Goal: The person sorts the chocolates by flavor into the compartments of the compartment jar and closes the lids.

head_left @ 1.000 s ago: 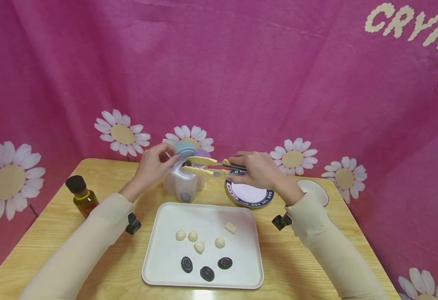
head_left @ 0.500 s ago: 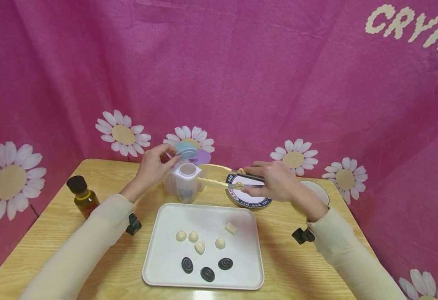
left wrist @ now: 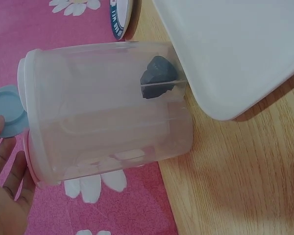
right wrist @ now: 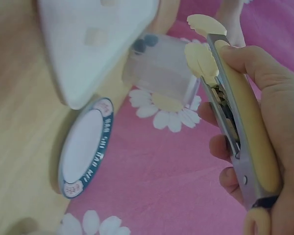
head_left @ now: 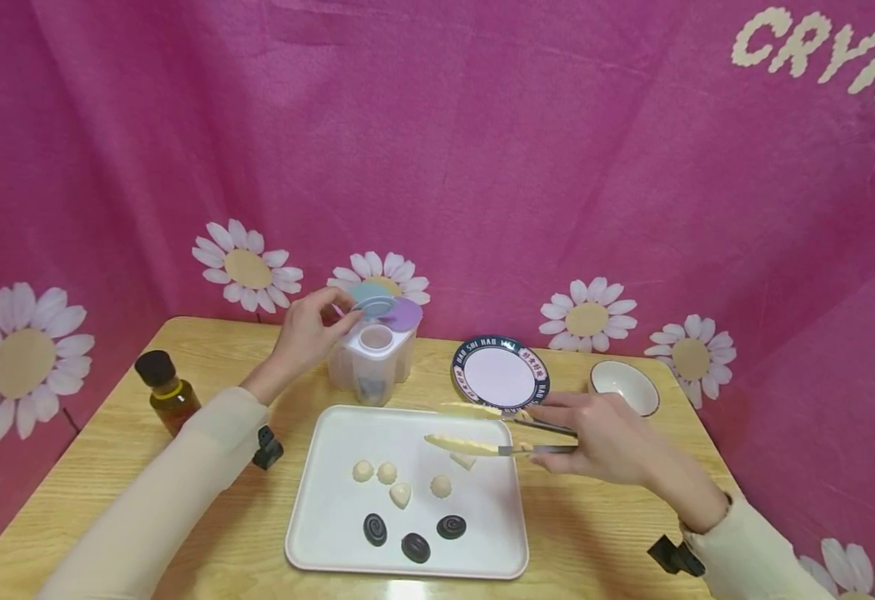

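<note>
A: White tray [head_left: 332, 529] on the table [head_left: 580, 533]; behind it?
B: Clear container [left wrist: 98, 98].
A: Tongs [right wrist: 250, 132]?
B: Right hand [head_left: 610, 437], fingers clamped round them; tips [head_left: 462, 446] apart over the tray.
A: Left hand [head_left: 310, 329]?
B: Fingers pinching the container's raised blue lid [head_left: 372, 293].
A: Smallest?
B: Light pieces [head_left: 400, 496] and dark pieces [head_left: 416, 547] on tray, dark stuff [left wrist: 158, 78] at container's bottom.

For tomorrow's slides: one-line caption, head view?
Left hand holds the blue lid of a translucent container, right hand holds tongs over a white tray of cream pieces and dark ones.
</note>
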`<action>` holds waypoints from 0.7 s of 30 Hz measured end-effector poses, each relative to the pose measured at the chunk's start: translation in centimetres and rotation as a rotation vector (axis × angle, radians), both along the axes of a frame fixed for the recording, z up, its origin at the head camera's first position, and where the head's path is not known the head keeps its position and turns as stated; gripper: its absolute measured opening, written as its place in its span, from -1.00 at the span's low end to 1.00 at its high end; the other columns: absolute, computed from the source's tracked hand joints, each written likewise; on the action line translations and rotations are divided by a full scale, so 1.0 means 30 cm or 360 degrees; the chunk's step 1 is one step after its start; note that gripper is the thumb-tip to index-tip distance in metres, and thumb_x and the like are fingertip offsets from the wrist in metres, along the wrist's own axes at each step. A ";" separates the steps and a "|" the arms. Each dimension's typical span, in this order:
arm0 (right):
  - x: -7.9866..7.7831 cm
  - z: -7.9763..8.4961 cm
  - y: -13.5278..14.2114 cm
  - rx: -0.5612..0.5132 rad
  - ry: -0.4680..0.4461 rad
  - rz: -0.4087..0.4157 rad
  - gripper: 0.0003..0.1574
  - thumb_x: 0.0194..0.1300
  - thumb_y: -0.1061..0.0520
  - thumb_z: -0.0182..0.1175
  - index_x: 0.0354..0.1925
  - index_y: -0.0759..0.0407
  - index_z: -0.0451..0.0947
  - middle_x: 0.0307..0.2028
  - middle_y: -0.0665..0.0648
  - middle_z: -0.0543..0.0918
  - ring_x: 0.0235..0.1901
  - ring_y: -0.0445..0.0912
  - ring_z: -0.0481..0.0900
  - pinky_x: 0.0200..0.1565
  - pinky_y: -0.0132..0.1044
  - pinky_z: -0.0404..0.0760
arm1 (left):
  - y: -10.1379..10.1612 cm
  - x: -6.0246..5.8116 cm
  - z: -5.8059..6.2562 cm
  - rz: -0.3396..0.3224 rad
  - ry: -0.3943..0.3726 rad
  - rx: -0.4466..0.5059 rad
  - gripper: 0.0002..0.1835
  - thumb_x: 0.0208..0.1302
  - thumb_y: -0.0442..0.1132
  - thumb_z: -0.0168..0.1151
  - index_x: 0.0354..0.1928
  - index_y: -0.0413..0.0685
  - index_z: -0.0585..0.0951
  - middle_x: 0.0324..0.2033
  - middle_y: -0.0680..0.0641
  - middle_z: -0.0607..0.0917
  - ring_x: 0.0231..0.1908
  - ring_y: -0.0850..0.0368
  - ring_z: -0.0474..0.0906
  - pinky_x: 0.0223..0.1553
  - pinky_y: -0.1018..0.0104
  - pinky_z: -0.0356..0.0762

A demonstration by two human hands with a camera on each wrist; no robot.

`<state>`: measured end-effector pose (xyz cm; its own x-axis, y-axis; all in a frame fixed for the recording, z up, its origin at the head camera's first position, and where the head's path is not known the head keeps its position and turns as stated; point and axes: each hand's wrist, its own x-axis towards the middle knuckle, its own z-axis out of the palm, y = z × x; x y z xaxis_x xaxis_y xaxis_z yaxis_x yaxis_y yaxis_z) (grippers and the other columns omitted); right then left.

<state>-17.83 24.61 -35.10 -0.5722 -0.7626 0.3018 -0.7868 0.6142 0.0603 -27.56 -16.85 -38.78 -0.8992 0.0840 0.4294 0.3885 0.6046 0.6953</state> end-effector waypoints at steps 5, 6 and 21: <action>0.074 -0.032 0.032 0.0004 -0.0050 0.0059 -0.48 0.11 -0.21 0.57 0.00 -0.04 0.78 -0.28 -0.19 0.74 -0.43 -0.44 0.48 -0.44 -0.53 0.48 | 0.003 -0.003 0.000 -0.0002 0.0012 0.0004 -0.83 0.43 -0.22 0.39 -0.04 -0.13 0.68 -0.16 -0.17 0.76 -0.22 -0.05 0.61 -0.19 0.30 0.56; 0.088 -0.039 0.038 0.0007 -0.0070 0.0062 -0.49 0.11 -0.20 0.57 -0.01 -0.05 0.78 -0.29 -0.19 0.73 -0.43 -0.45 0.47 -0.43 -0.54 0.48 | 0.004 -0.004 0.001 -0.0001 0.0010 0.0005 -0.83 0.43 -0.22 0.40 -0.04 -0.13 0.68 -0.16 -0.17 0.76 -0.22 -0.05 0.61 -0.19 0.30 0.57; 0.212 -0.158 0.084 -0.0047 -0.0117 0.0090 -0.52 -0.04 -0.18 0.65 -0.14 -0.20 0.70 -0.36 -0.34 0.59 -0.45 -0.53 0.39 -0.45 -0.64 0.36 | 0.001 -0.002 -0.004 0.0008 -0.0002 0.0002 -0.82 0.44 -0.21 0.39 -0.04 -0.12 0.68 -0.15 -0.17 0.76 -0.21 -0.04 0.61 -0.19 0.28 0.57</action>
